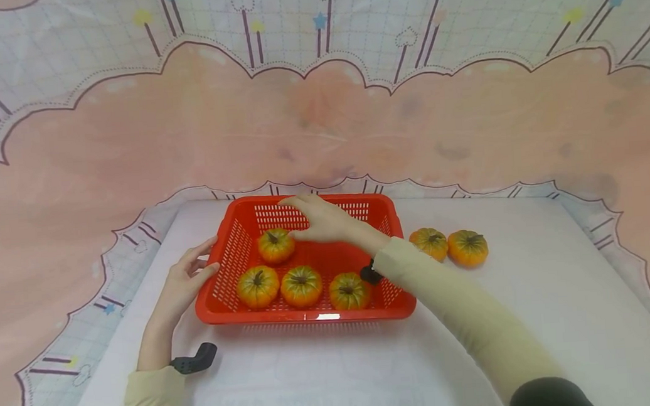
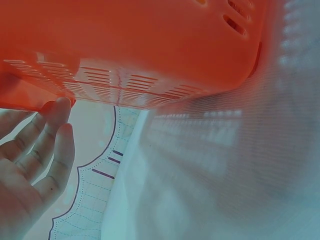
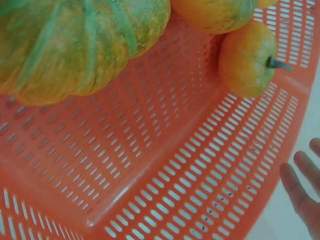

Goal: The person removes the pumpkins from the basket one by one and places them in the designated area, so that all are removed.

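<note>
A red plastic basket (image 1: 310,315) stands on the white table, with several small orange-green pumpkins inside. My right hand (image 1: 323,221) is over the back of the basket, fingers spread, with its thumb at the side of the back-left pumpkin (image 1: 276,245). Along the front side lie a left pumpkin (image 1: 258,287), a middle pumpkin (image 1: 301,286) and a right pumpkin (image 1: 349,291). At the basket's left rim is my left hand (image 1: 182,282), its extended fingertips resting against it. The left wrist view shows those fingers (image 2: 52,135) at the rim from below.
Outside the basket, on its right, two more pumpkins sit side by side: a nearer-in pumpkin (image 1: 430,243), partly behind the right sleeve (image 1: 462,306), and an outer pumpkin (image 1: 468,248). A pink patterned cloth (image 1: 320,128) hangs behind the white table (image 1: 535,289).
</note>
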Motion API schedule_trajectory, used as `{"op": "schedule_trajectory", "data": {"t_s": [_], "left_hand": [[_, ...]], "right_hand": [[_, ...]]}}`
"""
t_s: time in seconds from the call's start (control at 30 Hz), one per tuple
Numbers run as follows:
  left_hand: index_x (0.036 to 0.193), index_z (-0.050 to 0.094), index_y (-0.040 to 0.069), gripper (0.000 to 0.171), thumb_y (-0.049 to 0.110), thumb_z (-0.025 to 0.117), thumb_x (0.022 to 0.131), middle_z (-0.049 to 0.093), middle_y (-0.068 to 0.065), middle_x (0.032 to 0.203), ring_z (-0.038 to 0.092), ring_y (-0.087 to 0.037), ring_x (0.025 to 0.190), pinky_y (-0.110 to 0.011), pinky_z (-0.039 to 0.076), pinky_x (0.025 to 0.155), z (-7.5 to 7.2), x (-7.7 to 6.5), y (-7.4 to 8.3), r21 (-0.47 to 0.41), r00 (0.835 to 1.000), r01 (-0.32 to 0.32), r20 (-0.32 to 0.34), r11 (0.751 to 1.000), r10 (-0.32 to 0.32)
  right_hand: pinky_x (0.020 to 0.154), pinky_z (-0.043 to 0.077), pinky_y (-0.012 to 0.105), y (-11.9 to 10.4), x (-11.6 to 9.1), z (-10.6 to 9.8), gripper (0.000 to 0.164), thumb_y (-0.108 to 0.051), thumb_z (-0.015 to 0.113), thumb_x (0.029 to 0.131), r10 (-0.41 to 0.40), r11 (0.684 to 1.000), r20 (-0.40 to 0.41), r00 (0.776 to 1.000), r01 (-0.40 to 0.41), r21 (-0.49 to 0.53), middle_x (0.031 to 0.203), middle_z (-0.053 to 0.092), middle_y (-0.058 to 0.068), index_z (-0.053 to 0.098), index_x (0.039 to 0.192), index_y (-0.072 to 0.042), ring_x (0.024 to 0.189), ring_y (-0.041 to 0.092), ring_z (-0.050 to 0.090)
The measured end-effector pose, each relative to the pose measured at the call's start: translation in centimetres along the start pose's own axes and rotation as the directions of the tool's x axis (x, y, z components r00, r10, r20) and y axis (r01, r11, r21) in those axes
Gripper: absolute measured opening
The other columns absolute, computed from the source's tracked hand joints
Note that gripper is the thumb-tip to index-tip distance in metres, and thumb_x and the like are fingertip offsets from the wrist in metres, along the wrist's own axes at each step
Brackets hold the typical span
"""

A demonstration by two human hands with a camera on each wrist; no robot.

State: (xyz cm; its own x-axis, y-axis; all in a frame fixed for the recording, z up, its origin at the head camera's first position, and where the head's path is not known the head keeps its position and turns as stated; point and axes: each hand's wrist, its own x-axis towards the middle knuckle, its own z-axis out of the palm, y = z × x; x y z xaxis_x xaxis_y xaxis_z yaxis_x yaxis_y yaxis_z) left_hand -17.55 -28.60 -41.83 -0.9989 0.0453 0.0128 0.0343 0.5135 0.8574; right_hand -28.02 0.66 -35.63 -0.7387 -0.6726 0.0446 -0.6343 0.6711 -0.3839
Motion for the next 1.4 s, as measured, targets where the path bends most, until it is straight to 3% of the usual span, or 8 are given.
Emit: {"op": "schedule_trajectory", "data": {"t_s": [0.3, 0.5, 0.67, 0.97, 1.4], "left_hand": [[0.150, 0.034, 0.020, 0.058, 0.034, 0.054, 0.097, 0.045, -0.014, 0.138, 0.050, 0.004, 0.099, -0.016, 0.052, 0.076, 0.1, 0.0, 0.1, -0.016, 1.000, -0.016, 0.004, 1.000, 0.017], [0.150, 0.033, 0.021, 0.058, 0.035, 0.054, 0.097, 0.046, -0.013, 0.137, 0.050, -0.002, 0.103, -0.016, 0.052, 0.076, 0.3, 0.1, 0.0, -0.007, 1.000, -0.005, 0.013, 1.000, 0.006], [0.151, 0.032, 0.021, 0.059, 0.036, 0.053, 0.097, 0.045, -0.013, 0.140, 0.050, -0.015, 0.110, -0.018, 0.053, 0.078, 0.3, 0.1, -0.1, 0.007, 1.000, 0.004, 0.012, 1.000, -0.004], [0.151, 0.032, 0.020, 0.059, 0.035, 0.053, 0.097, 0.044, -0.014, 0.142, 0.048, -0.027, 0.117, -0.021, 0.053, 0.080, 0.2, 0.1, 0.1, 0.022, 1.000, 0.004, 0.008, 1.000, -0.005], [0.151, 0.030, 0.021, 0.061, 0.036, 0.053, 0.097, 0.043, -0.014, 0.143, 0.048, -0.027, 0.118, -0.020, 0.053, 0.080, 0.0, -0.3, 0.3, 0.019, 1.000, 0.017, 0.004, 1.000, -0.017]], "right_hand": [[0.111, 0.038, 0.046, -0.5, 1.1, 1.0, 0.071, -0.035, 0.067, 0.088, -0.030, 0.999, 0.081, 0.996, 0.031, -0.009, 0.152, 0.038, 0.003, 0.033, 0.149, -0.024, 0.140, 0.025, 0.035], [0.111, 0.038, 0.045, -0.6, 1.8, 1.9, 0.073, -0.036, 0.068, 0.087, -0.057, 0.998, 0.128, 0.990, 0.061, -0.032, 0.152, 0.037, 0.006, 0.032, 0.150, -0.023, 0.139, 0.026, 0.037], [0.116, 0.030, 0.044, -0.9, 2.3, 2.6, 0.074, -0.035, 0.069, 0.086, -0.072, 0.996, 0.161, 0.984, 0.079, -0.036, 0.154, 0.034, 0.007, 0.033, 0.150, -0.023, 0.144, 0.026, 0.030], [0.116, 0.028, 0.049, -1.0, 3.1, 3.4, 0.077, -0.036, 0.070, 0.085, -0.050, 0.998, 0.215, 0.975, 0.057, -0.026, 0.156, 0.030, 0.008, 0.031, 0.150, -0.022, 0.146, 0.030, 0.025], [0.114, 0.034, 0.047, -1.1, 4.4, 4.6, 0.078, -0.035, 0.071, 0.085, -0.003, 1.000, 0.272, 0.962, 0.011, -0.025, 0.157, 0.028, 0.007, 0.028, 0.150, -0.028, 0.146, 0.028, 0.027]]}}
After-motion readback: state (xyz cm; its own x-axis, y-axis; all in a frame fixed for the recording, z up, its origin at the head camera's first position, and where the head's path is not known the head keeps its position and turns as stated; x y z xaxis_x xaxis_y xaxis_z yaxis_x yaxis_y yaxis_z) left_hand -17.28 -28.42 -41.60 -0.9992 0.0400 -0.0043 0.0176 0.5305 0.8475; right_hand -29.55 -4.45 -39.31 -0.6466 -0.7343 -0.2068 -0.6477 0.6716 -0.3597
